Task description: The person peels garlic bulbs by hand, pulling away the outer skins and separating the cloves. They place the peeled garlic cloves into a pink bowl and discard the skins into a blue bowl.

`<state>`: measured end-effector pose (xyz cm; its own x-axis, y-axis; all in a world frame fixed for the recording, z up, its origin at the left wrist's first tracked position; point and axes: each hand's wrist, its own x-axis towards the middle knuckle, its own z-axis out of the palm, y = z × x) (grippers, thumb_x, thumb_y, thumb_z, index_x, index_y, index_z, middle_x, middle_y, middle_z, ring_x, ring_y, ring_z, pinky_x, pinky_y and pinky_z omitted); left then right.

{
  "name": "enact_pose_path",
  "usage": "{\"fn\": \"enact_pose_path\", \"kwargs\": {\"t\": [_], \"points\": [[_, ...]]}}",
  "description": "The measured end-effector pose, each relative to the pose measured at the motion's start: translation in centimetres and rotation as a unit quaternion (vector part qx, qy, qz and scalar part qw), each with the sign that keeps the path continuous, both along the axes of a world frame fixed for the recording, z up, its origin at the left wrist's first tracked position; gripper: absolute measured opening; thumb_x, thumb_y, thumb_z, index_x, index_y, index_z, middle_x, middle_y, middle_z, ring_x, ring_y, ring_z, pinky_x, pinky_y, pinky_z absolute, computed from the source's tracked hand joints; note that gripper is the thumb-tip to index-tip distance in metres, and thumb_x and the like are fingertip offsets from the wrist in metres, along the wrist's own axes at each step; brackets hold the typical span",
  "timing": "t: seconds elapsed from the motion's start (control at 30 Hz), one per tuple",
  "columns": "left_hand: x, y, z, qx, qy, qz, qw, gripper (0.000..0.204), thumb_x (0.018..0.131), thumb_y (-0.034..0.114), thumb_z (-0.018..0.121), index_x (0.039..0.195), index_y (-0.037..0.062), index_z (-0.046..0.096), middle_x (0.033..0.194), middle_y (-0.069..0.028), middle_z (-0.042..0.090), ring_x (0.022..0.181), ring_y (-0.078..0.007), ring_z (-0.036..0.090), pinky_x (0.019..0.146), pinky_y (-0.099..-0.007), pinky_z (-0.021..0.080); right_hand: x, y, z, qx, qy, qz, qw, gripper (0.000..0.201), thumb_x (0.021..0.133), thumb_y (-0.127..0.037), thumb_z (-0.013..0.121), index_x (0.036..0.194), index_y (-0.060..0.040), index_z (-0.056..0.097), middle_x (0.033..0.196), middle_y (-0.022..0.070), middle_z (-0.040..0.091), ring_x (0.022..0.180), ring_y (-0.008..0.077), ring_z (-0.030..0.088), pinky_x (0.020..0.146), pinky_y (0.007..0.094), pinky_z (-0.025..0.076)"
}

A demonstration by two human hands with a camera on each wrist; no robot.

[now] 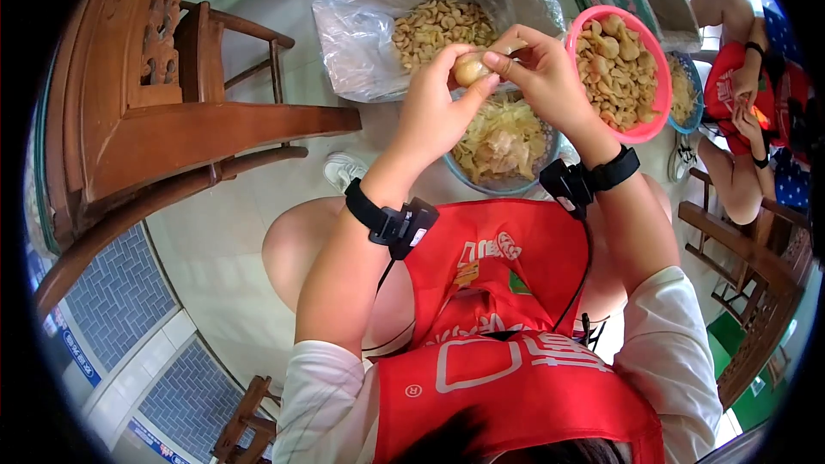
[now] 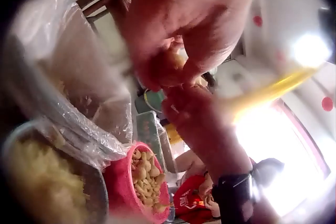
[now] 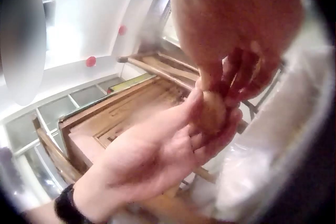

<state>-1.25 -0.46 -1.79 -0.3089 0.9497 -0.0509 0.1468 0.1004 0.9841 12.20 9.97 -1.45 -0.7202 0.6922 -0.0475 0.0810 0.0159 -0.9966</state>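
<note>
A round, pale brown, bulb-like vegetable (image 1: 471, 70) is held up in front of the person, above the basins. The left hand (image 1: 440, 107) grips it between thumb and curled fingers. From the other side, the right hand (image 1: 550, 77) pinches at its edge, thumb tip against the surface. In the right wrist view the vegetable (image 3: 212, 112) lies in the left fingers, with the right fingertips at its top. Below the hands stands a basin (image 1: 481, 189) full of thin, yellowish translucent peelings (image 1: 503, 142).
A box lined with clear plastic (image 1: 352, 51) holds many pale pieces (image 1: 443, 30). To its right is a pink basin (image 1: 666, 90) heaped with similar brown vegetables (image 1: 614, 69). A wooden bench (image 1: 232, 142) stands at left; another seated person (image 1: 743, 103) is at right.
</note>
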Motion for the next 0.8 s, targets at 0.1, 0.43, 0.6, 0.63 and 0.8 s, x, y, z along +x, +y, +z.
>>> {"fn": "enact_pose_path", "kwargs": {"t": [0.1, 0.43, 0.6, 0.63, 0.8], "points": [[0.2, 0.0, -0.2, 0.011, -0.062, -0.007, 0.998, 0.035, 0.084, 0.008, 0.068, 0.115, -0.0024, 0.055, 0.104, -0.0073, 0.064, 0.093, -0.0121, 0.061, 0.084, -0.0251, 0.049, -0.1, -0.4, 0.0, 0.077, -0.005, -0.036, 0.996, 0.005, 0.082, -0.004, 0.066, 0.084, -0.0004, 0.063, 0.083, 0.0064, 0.066, 0.074, 0.0109, 0.059, 0.066, 0.0265, 0.048], [1.5, 0.3, -0.1, 0.017, -0.176, 0.073, 0.982, 0.024, 0.084, 0.003, 0.067, 0.104, -0.0064, 0.058, 0.094, -0.0085, 0.066, 0.083, -0.0101, 0.061, 0.073, -0.0236, 0.048, -0.2, -1.6, 0.5, 0.395, -0.005, -0.060, 0.917, 0.024, 0.066, 0.015, 0.055, 0.084, 0.0013, 0.063, 0.079, 0.0123, 0.057, 0.076, 0.0288, 0.059, 0.065, 0.0322, 0.048], [1.0, -0.2, 0.6, -0.004, -0.229, 0.035, 0.973, 0.028, 0.086, 0.006, 0.065, 0.110, -0.0057, 0.057, 0.100, -0.0088, 0.065, 0.089, -0.0118, 0.061, 0.080, -0.0257, 0.050, -0.3, -1.7, 0.6, 0.447, 0.017, -0.062, 0.892, 0.024, 0.066, 0.008, 0.059, 0.086, -0.0040, 0.063, 0.078, 0.0119, 0.055, 0.074, 0.0304, 0.058, 0.064, 0.0365, 0.049], [0.8, -0.2, 0.6, -0.008, -0.254, 0.012, 0.967, 0.033, 0.088, 0.010, 0.065, 0.116, -0.0053, 0.056, 0.105, -0.0094, 0.064, 0.094, -0.0132, 0.061, 0.085, -0.0275, 0.051, -0.2, -1.6, 0.6, 0.463, 0.021, -0.066, 0.884, 0.025, 0.065, 0.008, 0.060, 0.086, -0.0043, 0.064, 0.079, 0.0115, 0.055, 0.075, 0.0299, 0.058, 0.065, 0.0361, 0.049], [0.2, -0.1, 1.4, -0.021, -0.297, 0.007, 0.955, 0.033, 0.087, 0.013, 0.067, 0.113, -0.0046, 0.057, 0.104, -0.0086, 0.064, 0.093, -0.0127, 0.062, 0.083, -0.0271, 0.051, -0.3, -1.2, 0.8, 0.420, 0.028, -0.088, 0.903, 0.022, 0.067, 0.010, 0.060, 0.084, -0.0027, 0.065, 0.084, 0.0104, 0.059, 0.080, 0.0266, 0.061, 0.068, 0.0343, 0.050]]}}
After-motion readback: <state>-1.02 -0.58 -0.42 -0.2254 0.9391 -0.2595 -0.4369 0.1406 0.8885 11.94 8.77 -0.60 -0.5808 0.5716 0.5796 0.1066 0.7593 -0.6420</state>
